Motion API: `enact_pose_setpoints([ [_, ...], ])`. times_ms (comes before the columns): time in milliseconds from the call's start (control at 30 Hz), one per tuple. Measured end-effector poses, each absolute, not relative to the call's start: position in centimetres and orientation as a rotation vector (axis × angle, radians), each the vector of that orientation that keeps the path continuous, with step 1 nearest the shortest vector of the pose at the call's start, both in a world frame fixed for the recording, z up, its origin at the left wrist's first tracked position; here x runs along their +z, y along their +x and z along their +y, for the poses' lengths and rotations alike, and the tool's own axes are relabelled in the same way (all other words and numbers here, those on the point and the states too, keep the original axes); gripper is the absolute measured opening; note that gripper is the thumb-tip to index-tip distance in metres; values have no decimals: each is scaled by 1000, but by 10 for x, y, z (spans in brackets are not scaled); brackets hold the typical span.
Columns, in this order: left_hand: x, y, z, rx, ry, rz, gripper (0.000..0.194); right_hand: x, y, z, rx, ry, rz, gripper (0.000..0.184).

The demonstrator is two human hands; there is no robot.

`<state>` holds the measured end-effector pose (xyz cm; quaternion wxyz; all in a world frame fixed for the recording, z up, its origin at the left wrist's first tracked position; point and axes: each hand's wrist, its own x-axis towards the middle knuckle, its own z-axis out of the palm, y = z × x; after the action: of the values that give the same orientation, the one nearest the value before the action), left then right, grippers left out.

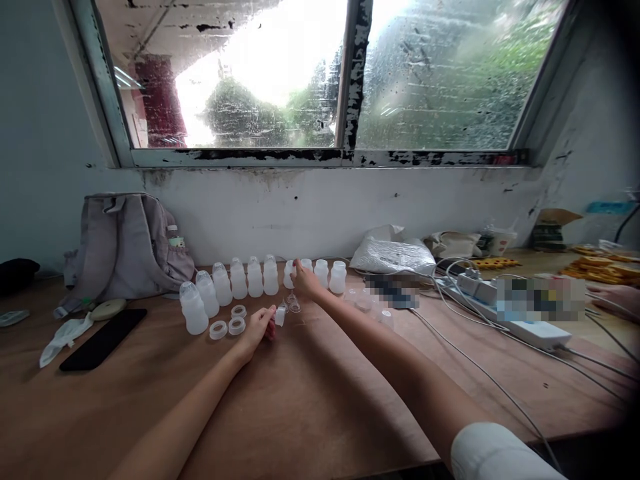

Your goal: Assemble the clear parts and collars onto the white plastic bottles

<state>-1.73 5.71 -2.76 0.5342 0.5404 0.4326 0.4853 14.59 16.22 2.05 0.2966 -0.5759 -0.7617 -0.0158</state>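
Note:
A curved row of several small translucent white bottles [239, 279] stands on the wooden table [310, 393] below the window. My right hand [304, 279] reaches to the row and its fingers close round one bottle [289, 273] near the row's right end. My left hand [257, 328] rests on the table with its fingers curled around a small white piece [280, 316]; something reddish shows under the fingers. Three white rings [228, 325] lie just left of that hand. Small clear cone-shaped parts [293, 305] sit between the two hands.
A grey backpack [125, 247] leans at the back left, with a black phone [103, 339] and a white cloth [64, 335] in front. A plastic bag [393, 257], a power strip [505, 308] with cables, and yellow parts [597, 267] fill the right. Another person's hand [617, 298] shows at far right.

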Motion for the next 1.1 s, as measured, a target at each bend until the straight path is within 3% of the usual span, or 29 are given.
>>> enact_pose_setpoints([
  [100, -29, -17, 57, 1168, 1296, 1023, 41, 16, 146, 144, -82, -1493, -2055, 17],
  [333, -30, -18, 58, 1210, 1281, 1038, 39, 13, 174, 83, -251, -1212, -1956, 16],
  [600, -28, -18, 56, 1185, 1305, 1028, 39, 13, 205, 68, 22, -1052, -1666, 15],
  [933, -25, -17, 53, 1199, 1312, 1026, 36, -17, 179, 54, 191, -975, -1841, 42],
  [1100, -23, -17, 51, 1218, 1308, 997, 39, -19, 166, 46, 4, -988, -2056, 45],
])
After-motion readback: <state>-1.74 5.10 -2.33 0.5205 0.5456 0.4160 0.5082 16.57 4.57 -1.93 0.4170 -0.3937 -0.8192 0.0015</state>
